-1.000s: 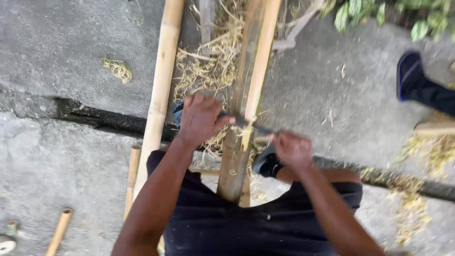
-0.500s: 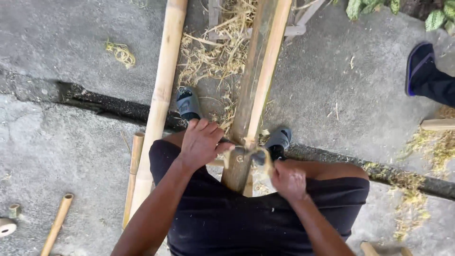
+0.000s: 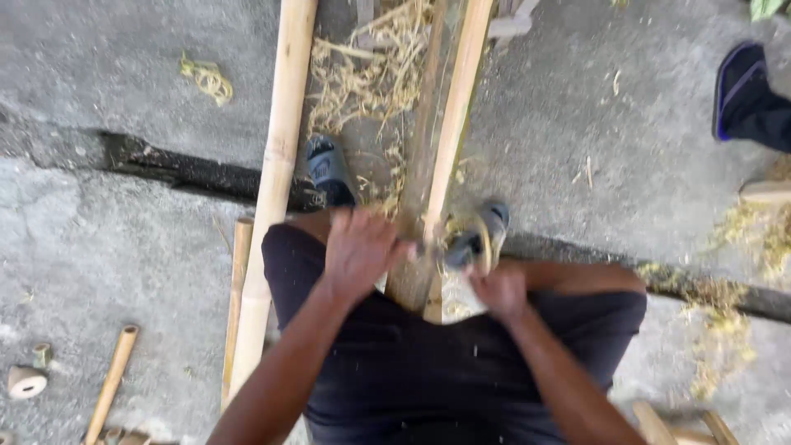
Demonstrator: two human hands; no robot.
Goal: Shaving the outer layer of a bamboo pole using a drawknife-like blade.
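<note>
A split bamboo pole [image 3: 451, 140] runs away from me between my knees. Across its near end lies a two-handled blade [image 3: 430, 245], blurred by motion. My left hand [image 3: 358, 251] is closed on the blade's left handle. My right hand [image 3: 497, 288] grips the right handle, a little nearer my lap. A thin curl of bamboo [image 3: 482, 239] rises just above the right hand. My feet in dark sandals [image 3: 329, 169] rest on either side of the pole.
A whole bamboo pole [image 3: 276, 177] lies to the left. Shavings [image 3: 371, 74] are heaped ahead. Short bamboo pieces [image 3: 111, 383] and cut rings [image 3: 26, 381] lie at lower left. Another person's dark shoe [image 3: 741, 86] stands at upper right. A dark crack [image 3: 181, 173] crosses the concrete.
Both hands have pulled the blade back along the pole toward my lap, peeling off a curl. The view has tipped down, so the sandals now show above the hands.
</note>
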